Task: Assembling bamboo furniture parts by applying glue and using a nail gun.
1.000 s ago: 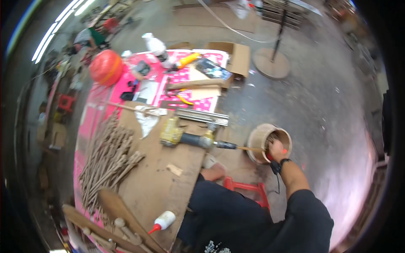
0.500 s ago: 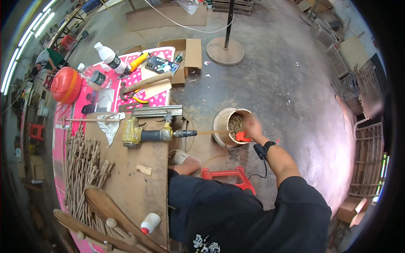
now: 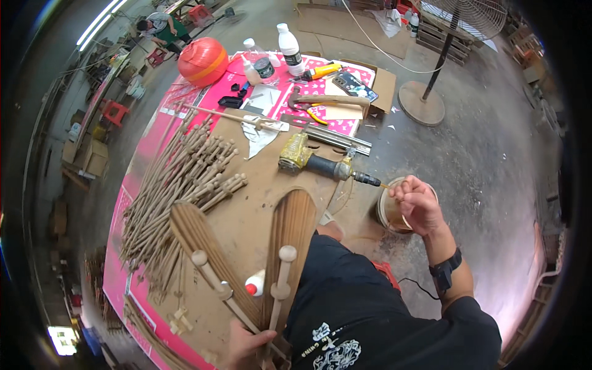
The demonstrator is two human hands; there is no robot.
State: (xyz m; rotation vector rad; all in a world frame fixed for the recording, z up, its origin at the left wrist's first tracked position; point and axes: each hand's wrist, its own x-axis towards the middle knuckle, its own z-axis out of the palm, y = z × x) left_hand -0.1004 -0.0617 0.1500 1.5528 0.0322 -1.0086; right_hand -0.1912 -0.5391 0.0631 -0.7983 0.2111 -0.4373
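Observation:
At the near edge of the table, my left hand (image 3: 243, 345) is closed round the lower end of two narrow, round-ended wooden boards, a left board (image 3: 213, 253) and a right board (image 3: 295, 222). Turned wooden rods (image 3: 279, 290) with ball ends lie along them. My right hand (image 3: 419, 203) is raised over a round bucket (image 3: 390, 213), palm up, with fingers curled in; whether they pinch something small is unclear. Just left of it ends the coupling of a yellow air nail gun (image 3: 297, 151) with a black handle, lying on the table.
A heap of turned wooden rods (image 3: 179, 197) covers the table's left. Farther back are a white cloth (image 3: 264, 137), a hammer (image 3: 330, 98), a phone (image 3: 356, 86), bottles (image 3: 290, 49) and a red ball of twine (image 3: 202, 61). A glue bottle (image 3: 255, 282) lies behind the boards. Beyond stands a fan (image 3: 441, 65).
My view has turned toward the left. My left hand has come into view, holding the boards, which stand more upright. My right hand has turned palm up; the orange-red thing beside it no longer shows.

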